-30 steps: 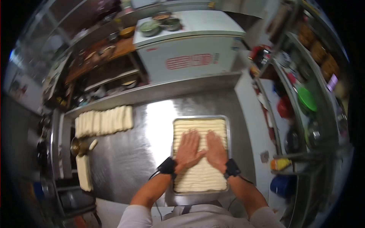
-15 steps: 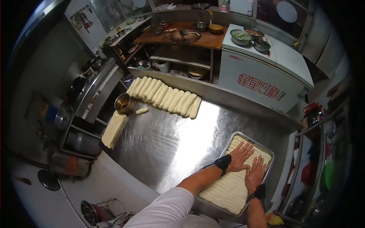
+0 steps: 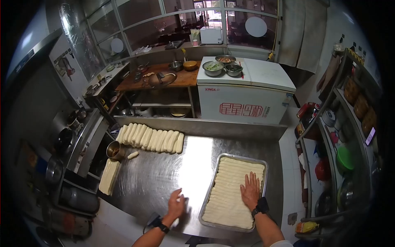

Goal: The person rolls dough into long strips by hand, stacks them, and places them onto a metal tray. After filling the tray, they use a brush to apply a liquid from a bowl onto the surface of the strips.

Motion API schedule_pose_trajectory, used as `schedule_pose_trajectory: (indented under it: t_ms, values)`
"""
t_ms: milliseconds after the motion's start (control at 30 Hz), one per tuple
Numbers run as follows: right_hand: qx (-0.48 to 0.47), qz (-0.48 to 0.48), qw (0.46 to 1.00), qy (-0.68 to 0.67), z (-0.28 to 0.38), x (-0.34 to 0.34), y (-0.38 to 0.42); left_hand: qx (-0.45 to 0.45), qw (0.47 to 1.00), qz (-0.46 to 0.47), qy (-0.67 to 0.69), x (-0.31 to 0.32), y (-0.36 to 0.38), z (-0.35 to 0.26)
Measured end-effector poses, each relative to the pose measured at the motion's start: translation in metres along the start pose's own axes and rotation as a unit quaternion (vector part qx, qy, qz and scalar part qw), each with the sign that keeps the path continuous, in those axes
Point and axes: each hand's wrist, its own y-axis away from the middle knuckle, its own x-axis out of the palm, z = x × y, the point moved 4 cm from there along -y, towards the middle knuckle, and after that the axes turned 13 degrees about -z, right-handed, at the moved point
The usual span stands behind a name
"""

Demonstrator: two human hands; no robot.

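A metal tray (image 3: 212, 180) on the steel table holds pale dough strips (image 3: 228, 201) packed side by side. My right hand (image 3: 250, 192) lies flat on the dough near the tray's right side, fingers spread. Left of the tray, my left hand (image 3: 177, 205) hangs over the bare steel with its fingers apart and nothing in them. A row of dough rolls (image 3: 152, 138) lies along the back left of the table. Near them are a metal pot (image 3: 115, 151), a small dough piece (image 3: 133, 155) and a long dough slab (image 3: 109, 177).
Behind the steel table (image 3: 164, 173) runs a raised metal edge (image 3: 230, 128). A white chest freezer (image 3: 247, 96) with bowls on top stands beyond it, beside a wooden counter (image 3: 181, 79). Shelves (image 3: 329, 144) line the right side, and a stove (image 3: 84, 142) stands at the left.
My left hand has lifted off the dough and moved left, clear of the tray. My right hand still rests on the dough. The camera view has tilted up, showing the windows.
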Motion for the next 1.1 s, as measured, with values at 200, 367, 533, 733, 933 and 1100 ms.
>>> schedule_pose_trajectory:
  t_ms: [200, 367, 533, 733, 933, 1100]
  values:
    - [0.054, -0.067, 0.988, -0.128, 0.064, -0.038, 0.076, -0.265, 0.934, -0.18, 0.156, -0.115, -0.052, 0.119]
    - [0.156, -0.082, 0.973, -0.151, 0.115, -0.056, 0.124, -0.342, 0.849, -0.315, 0.252, -0.187, -0.153, 0.185]
    - [0.268, -0.116, 0.944, -0.154, 0.176, -0.05, 0.147, -0.433, 0.781, -0.343, 0.293, -0.226, -0.262, 0.289]
    - [0.293, -0.12, 0.934, -0.165, 0.256, -0.053, 0.162, -0.47, 0.758, -0.332, 0.307, -0.247, -0.317, 0.332]
    - [0.334, -0.134, 0.919, -0.163, 0.296, -0.06, 0.171, -0.5, 0.77, -0.31, 0.245, -0.257, -0.325, 0.331]
    - [0.338, -0.136, 0.912, -0.188, 0.311, -0.058, 0.175, -0.466, 0.807, -0.3, 0.205, -0.26, -0.335, 0.342]
